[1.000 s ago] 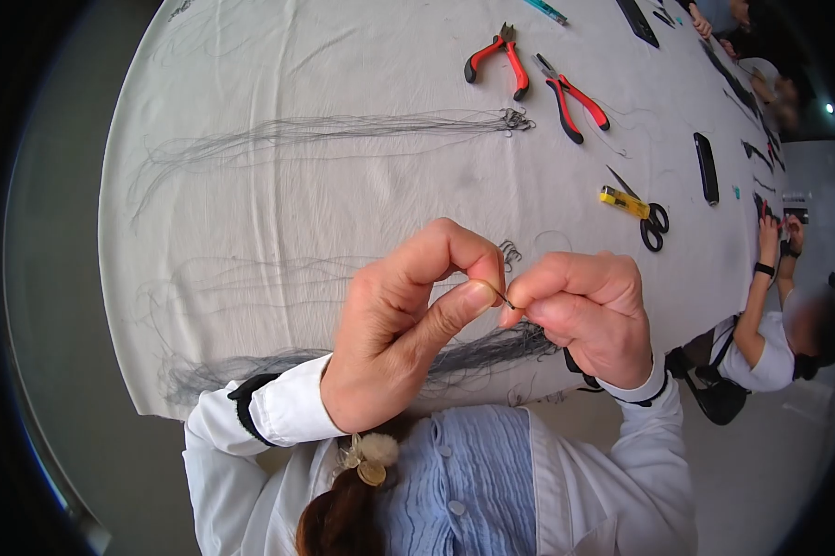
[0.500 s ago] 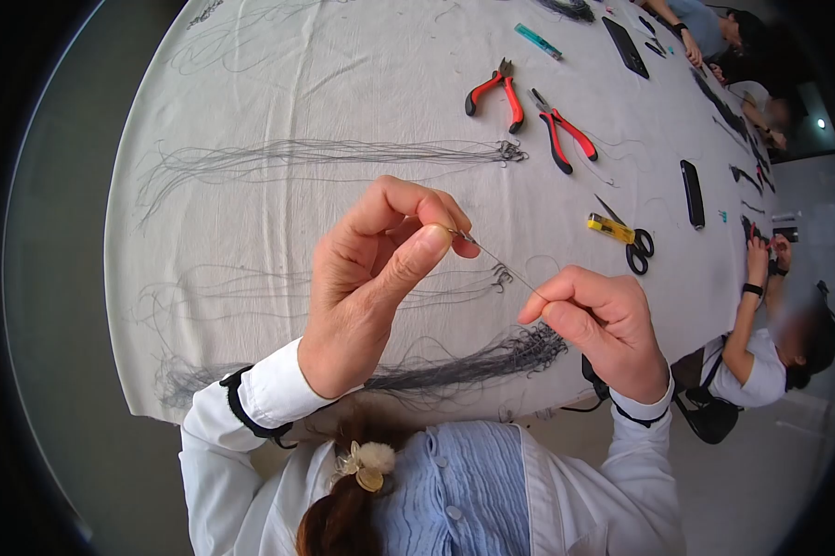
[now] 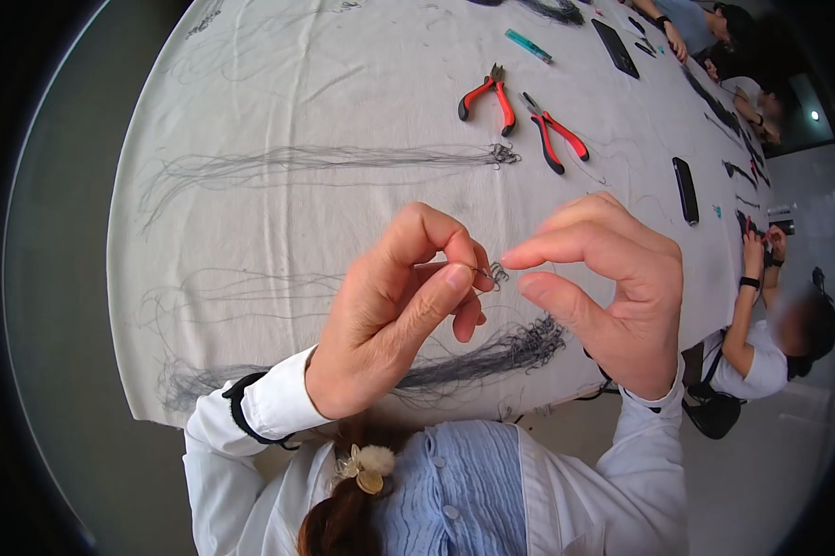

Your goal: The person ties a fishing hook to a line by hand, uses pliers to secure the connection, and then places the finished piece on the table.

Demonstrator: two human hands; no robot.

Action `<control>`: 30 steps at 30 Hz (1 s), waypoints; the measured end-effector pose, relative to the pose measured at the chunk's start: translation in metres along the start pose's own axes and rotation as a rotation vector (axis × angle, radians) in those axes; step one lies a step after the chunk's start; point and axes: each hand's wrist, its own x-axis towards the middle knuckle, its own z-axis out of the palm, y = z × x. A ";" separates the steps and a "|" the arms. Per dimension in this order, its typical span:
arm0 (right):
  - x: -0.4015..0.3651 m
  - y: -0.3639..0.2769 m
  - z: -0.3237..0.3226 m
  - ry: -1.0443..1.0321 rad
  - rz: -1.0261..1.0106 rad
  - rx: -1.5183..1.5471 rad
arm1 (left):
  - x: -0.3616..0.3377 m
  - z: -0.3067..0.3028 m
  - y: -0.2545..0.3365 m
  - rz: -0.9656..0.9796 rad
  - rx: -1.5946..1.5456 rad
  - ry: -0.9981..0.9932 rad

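Observation:
My left hand (image 3: pixel 385 310) holds a small dark fishing hook (image 3: pixel 479 271) pinched between thumb and forefinger above the cloth. My right hand (image 3: pixel 617 292) is just to its right, thumb and forefinger spread apart; I see nothing held between them. Below the hands lies a thick bundle of dark lines (image 3: pixel 445 372) with a tangle of hooks at its right end. A thinner bundle of lines (image 3: pixel 343 159), hooks also at the right, lies farther up. Behind the left fingers a sparse group of lines (image 3: pixel 241 285) runs across the cloth.
Two red-handled pliers, one a cutter (image 3: pixel 497 83), the other long-nosed (image 3: pixel 541 118), lie beyond my hands. A teal knife-like tool (image 3: pixel 528 45), a black phone (image 3: pixel 615 48) and another black device (image 3: pixel 685 191) rest on the white cloth (image 3: pixel 371 102). Co-workers (image 3: pixel 765 343) sit along the right side.
My right hand has let go of the thin line, opened its fingers and risen slightly. My left hand has shifted right and down. The scissors and yellow-handled tool are now hidden behind my right hand.

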 end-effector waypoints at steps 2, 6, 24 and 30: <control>0.002 0.001 0.004 -0.027 0.002 0.038 | 0.000 -0.001 0.001 0.050 0.079 0.011; 0.002 0.000 0.008 -0.055 0.019 0.101 | -0.001 -0.001 0.000 0.131 0.264 -0.006; -0.001 0.012 0.000 0.144 0.234 0.635 | 0.001 -0.002 0.017 -0.173 0.218 -0.039; -0.024 0.049 -0.038 0.366 0.280 0.946 | -0.008 -0.008 0.056 -0.145 0.508 -0.067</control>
